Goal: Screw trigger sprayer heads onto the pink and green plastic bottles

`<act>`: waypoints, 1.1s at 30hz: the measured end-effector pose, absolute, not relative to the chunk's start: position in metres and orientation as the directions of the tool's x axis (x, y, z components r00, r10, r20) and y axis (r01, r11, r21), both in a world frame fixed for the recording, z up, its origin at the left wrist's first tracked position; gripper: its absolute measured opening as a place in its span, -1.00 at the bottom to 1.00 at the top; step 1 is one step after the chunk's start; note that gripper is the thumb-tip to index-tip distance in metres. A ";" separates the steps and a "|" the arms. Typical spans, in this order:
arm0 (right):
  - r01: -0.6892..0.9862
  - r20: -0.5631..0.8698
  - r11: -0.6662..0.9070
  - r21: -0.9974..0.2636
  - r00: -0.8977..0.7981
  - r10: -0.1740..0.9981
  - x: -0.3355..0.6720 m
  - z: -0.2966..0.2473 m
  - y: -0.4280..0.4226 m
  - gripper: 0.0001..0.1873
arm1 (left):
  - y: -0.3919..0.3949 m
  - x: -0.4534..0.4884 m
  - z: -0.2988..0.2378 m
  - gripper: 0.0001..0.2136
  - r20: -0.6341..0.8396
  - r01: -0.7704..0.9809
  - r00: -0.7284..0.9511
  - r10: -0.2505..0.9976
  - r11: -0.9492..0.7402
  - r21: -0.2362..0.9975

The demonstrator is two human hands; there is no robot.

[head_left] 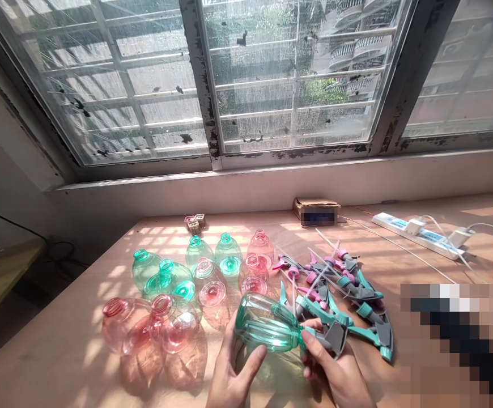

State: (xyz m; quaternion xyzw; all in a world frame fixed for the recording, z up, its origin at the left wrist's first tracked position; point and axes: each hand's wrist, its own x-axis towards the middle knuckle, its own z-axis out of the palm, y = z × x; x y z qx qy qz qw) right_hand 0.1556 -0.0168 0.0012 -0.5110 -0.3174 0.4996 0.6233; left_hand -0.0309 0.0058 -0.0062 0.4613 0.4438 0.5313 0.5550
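A clear green bottle (267, 326) lies on its side in the air above the table, its neck pointing right. My left hand (240, 365) is closed around the bottle's base end, thumb along the lower side. At the neck, my right hand (335, 362) pinches a grey and teal trigger spray head (335, 338), its collar end up against the bottle's mouth. My fingers hide part of that joint, so how far the two are joined cannot be seen. Just beyond my right hand lies a pile of loose spray heads (329, 283), grey with pink or teal parts and white tubes.
Several open green bottles (228, 253) and pink bottles (130, 326) stand left of my hands. At the back are small blocks (194, 222) and a cardboard box (317, 212). A plugged-in power strip (419, 235) trails cables on the right, near a blurred patch (459, 340).
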 end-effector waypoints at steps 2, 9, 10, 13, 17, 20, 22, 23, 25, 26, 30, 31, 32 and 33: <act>-0.295 -0.118 -0.022 -0.955 0.312 0.943 0.155 0.002 -0.017 -0.46 | 0.006 -0.030 -0.007 -0.22 -0.006 -0.195 0.032 0.999 0.012 0.981; -0.309 -0.126 -0.025 -0.951 0.314 0.941 0.153 0.006 -0.017 -0.45 | 0.006 -0.030 -0.008 -0.20 -0.003 -0.222 0.033 0.999 0.011 0.975; -0.306 -0.126 -0.025 -0.952 0.317 0.940 0.154 0.006 -0.017 -0.45 | 0.006 -0.030 -0.008 -0.21 -0.002 -0.226 0.035 0.999 0.010 0.974; -0.288 -0.115 -0.019 -0.957 0.322 0.940 0.154 0.006 -0.017 -0.46 | 0.006 -0.030 -0.010 -0.24 -0.002 -0.232 0.032 0.999 0.009 0.973; -0.273 -0.104 -0.014 -0.962 0.321 0.941 0.155 0.005 -0.017 -0.47 | 0.005 -0.029 -0.009 -0.24 -0.008 -0.219 0.010 1.000 0.010 0.976; -0.278 -0.111 -0.016 -0.960 0.326 0.939 0.155 0.005 -0.018 -0.46 | 0.005 -0.028 -0.005 -0.21 -0.012 -0.207 -0.003 1.000 0.011 0.978; -0.285 -0.115 -0.019 -0.958 0.324 0.939 0.155 0.004 -0.018 -0.46 | 0.005 -0.028 -0.003 -0.20 -0.015 -0.202 0.004 1.000 0.016 0.979; -0.286 -0.117 -0.022 -0.958 0.321 0.940 0.155 0.004 -0.018 -0.46 | 0.005 -0.028 -0.003 -0.20 -0.016 -0.200 0.009 1.000 0.018 0.980; -0.284 -0.116 -0.024 -0.958 0.312 0.943 0.155 0.004 -0.018 -0.46 | 0.005 -0.028 -0.002 -0.21 -0.016 -0.196 0.013 1.000 0.018 0.981; -0.282 -0.114 -0.023 -0.959 0.311 0.944 0.155 0.004 -0.018 -0.47 | 0.005 -0.028 -0.003 -0.21 -0.015 -0.194 0.011 1.000 0.016 0.981; -0.284 -0.116 -0.020 -0.959 0.323 0.939 0.155 0.005 -0.018 -0.47 | 0.005 -0.028 -0.001 -0.20 -0.014 -0.201 0.008 1.000 0.016 0.979; -0.284 -0.119 -0.024 -0.959 0.322 0.939 0.155 0.005 -0.018 -0.46 | 0.005 -0.028 -0.001 -0.20 -0.016 -0.203 0.010 1.000 0.017 0.979; -0.284 -0.120 -0.027 -0.958 0.315 0.941 0.156 0.005 -0.018 -0.46 | 0.005 -0.028 0.001 -0.20 -0.017 -0.204 0.013 1.000 0.019 0.979; -0.284 -0.118 -0.028 -0.958 0.305 0.945 0.156 0.005 -0.018 -0.46 | 0.005 -0.028 0.002 -0.20 -0.019 -0.205 0.017 1.000 0.022 0.978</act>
